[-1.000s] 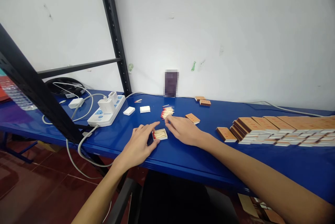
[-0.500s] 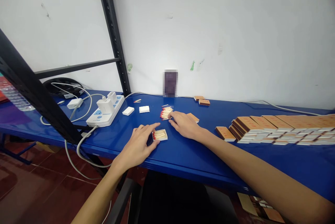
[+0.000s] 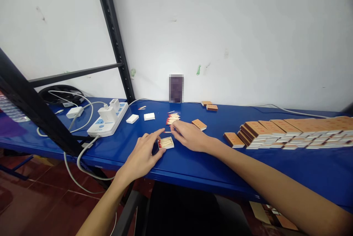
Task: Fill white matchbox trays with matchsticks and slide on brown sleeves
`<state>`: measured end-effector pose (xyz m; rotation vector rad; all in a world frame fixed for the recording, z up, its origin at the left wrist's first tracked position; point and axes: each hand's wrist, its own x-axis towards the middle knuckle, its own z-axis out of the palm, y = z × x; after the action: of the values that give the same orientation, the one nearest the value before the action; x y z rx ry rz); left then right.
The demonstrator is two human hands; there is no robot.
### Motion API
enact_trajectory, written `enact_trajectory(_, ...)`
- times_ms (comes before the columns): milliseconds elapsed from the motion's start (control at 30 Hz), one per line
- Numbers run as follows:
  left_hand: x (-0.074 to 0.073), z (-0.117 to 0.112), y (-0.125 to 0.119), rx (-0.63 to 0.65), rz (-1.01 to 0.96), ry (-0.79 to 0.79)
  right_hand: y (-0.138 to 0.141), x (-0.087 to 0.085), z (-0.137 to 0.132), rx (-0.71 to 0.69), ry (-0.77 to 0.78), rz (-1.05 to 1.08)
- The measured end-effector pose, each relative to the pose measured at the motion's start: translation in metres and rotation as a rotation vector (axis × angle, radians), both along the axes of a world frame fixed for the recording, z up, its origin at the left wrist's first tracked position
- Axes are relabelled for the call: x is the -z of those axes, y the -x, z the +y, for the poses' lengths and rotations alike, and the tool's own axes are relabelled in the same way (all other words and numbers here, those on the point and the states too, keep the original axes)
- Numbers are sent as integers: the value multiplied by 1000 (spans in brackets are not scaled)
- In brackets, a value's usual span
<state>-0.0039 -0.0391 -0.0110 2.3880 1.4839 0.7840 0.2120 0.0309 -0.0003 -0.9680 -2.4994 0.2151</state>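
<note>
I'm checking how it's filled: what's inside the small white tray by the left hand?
The tray holds matches, red heads at the end nearest the left hand. What lies beneath the top matches is covered.

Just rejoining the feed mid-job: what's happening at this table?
A person's left hand is spread around an open matchbox tray holding red-tipped matches. The right hand pinches a single match just beyond the tray. Farther back lies a loose match pile, and stacked matchboxes stand to the right on the blue table.
</note>
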Motion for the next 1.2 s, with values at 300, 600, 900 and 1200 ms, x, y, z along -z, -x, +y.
enact_trajectory(300,-1,-1,0,19,-4,8,0,2,-1,49,-7,8)
enact_trajectory(600,-3,-1,-1,35,-5,-6,-4,10,18,211,28,-161)
enact_trajectory(900,-2,-2,-1,28,-2,-4,1,-1,2,111,-67,-37)
enact_trajectory(1200,-1,-1,0,38,5,-26,10,-6,-21,-139,-113,7)
